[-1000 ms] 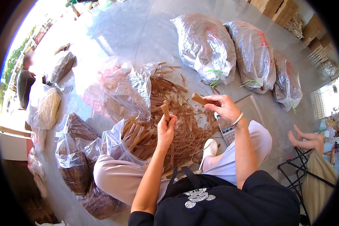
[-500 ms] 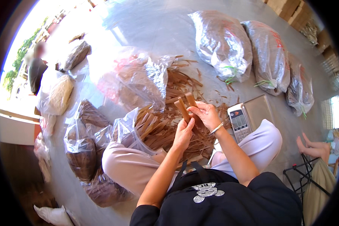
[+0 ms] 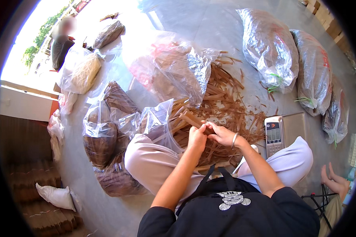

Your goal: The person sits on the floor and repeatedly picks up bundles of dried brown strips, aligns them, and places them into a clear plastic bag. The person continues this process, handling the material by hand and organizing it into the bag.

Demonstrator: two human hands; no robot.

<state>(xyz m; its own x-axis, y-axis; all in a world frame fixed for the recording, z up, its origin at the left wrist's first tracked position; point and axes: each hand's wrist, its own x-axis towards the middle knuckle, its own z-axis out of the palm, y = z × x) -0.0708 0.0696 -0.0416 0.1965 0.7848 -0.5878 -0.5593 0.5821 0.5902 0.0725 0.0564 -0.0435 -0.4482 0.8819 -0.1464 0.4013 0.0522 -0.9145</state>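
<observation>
In front of my crossed legs, my left hand (image 3: 197, 137) is closed round a few flat brown strips (image 3: 192, 119), which look dry and stiff. Their far ends stick out past my fingers toward the upper left. My right hand (image 3: 222, 135), with a white bangle at the wrist, meets the left one, its fingers pinched at the near end of the strips. Part of that grip is hidden by the fingers. Beneath and beyond both hands spreads a heap of similar loose strips (image 3: 221, 93), some spilling from an open clear plastic bag (image 3: 157, 114) beside my left knee.
A grey digital scale (image 3: 273, 134) with a flat metal pan stands by my right knee. Full tied bags (image 3: 269, 49) lie at the far right. Dark-filled bags (image 3: 101, 144) are at my left. A person (image 3: 61, 45) is at the far left; another's bare feet (image 3: 331, 173) show at the right.
My hands have come together, and the strips that stood apart, one piece in the right hand, now lie together in one bunch. The whole view has shifted, moving the scene rightward.
</observation>
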